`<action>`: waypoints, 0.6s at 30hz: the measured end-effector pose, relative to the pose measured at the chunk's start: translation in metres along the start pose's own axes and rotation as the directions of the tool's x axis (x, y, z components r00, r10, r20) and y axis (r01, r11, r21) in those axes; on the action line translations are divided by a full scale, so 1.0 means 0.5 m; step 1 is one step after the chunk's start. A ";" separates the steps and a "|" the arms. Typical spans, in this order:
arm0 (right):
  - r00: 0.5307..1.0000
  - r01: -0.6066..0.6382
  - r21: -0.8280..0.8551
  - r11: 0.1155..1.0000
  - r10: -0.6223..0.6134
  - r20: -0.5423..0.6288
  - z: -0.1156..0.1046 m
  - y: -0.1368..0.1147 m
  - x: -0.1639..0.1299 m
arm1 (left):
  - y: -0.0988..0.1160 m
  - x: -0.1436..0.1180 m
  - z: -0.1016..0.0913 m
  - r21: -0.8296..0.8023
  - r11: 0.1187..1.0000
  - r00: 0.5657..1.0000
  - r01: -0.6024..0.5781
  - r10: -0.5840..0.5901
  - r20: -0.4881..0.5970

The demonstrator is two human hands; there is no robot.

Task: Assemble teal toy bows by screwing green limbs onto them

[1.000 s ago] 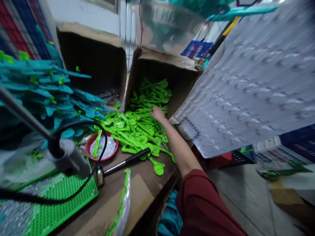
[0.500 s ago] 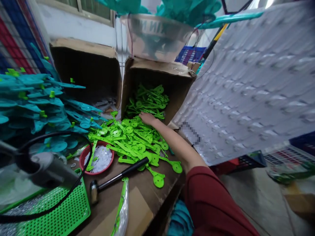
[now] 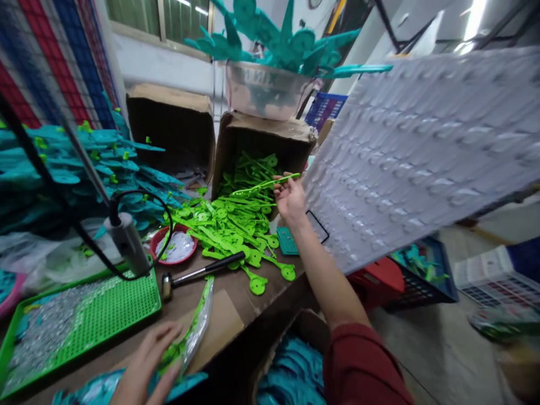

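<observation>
My right hand (image 3: 291, 199) is raised beside the open carton, closed on a long, thin bright-green plastic part (image 3: 265, 184). Below it spreads a heap of similar green plastic parts (image 3: 228, 222), each with a round disc end. At the lower left, my left hand (image 3: 147, 360) has its thumb and fingers apart around the lower end of a green part with a shiny clear piece (image 3: 198, 326). Teal plastic (image 3: 185, 387) lies under this hand, partly hidden by it.
A hammer (image 3: 202, 270) lies before the heap, near a red bowl (image 3: 194, 247) of white bits. A green basket (image 3: 126, 304) holds small metal pieces. The carton (image 3: 270, 125) stands behind, with a grey moulded sheet (image 3: 413, 146) at right. A carton of teal parts (image 3: 291, 371) sits below the table edge.
My right hand has come away from the heap, up and to the right, with a green part in it. My left hand has entered at the lower left. The camera view has shifted.
</observation>
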State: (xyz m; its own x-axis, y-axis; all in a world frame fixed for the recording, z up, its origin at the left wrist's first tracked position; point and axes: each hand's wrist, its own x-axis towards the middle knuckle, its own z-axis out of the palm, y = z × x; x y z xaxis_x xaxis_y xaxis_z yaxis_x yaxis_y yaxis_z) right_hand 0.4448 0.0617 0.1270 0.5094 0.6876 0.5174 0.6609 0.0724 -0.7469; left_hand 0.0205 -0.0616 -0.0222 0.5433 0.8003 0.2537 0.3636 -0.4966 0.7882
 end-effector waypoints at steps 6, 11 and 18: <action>0.928 -0.298 0.668 0.682 0.044 0.369 -0.019 -0.124 -0.340 | 0.118 0.033 0.017 -0.749 0.459 0.876 0.479 -0.312 0.368; 0.846 -0.455 0.490 0.744 0.190 0.498 -0.005 -0.117 -0.513 | 0.131 -0.064 0.024 -0.682 0.313 0.740 0.661 -0.422 0.524; 0.597 0.470 0.184 0.863 -0.465 0.654 0.043 -0.162 -0.622 | 0.133 -0.110 0.029 -0.536 0.657 0.796 0.529 -0.603 0.046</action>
State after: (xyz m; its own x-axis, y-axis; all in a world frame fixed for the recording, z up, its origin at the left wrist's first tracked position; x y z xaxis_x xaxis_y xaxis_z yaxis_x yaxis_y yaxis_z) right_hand 0.2212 -0.1426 0.0175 -0.3632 0.8493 0.3832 0.7083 0.5189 -0.4787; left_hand 0.0257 -0.1435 0.0082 0.2479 0.9213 -0.2995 0.1208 0.2773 0.9531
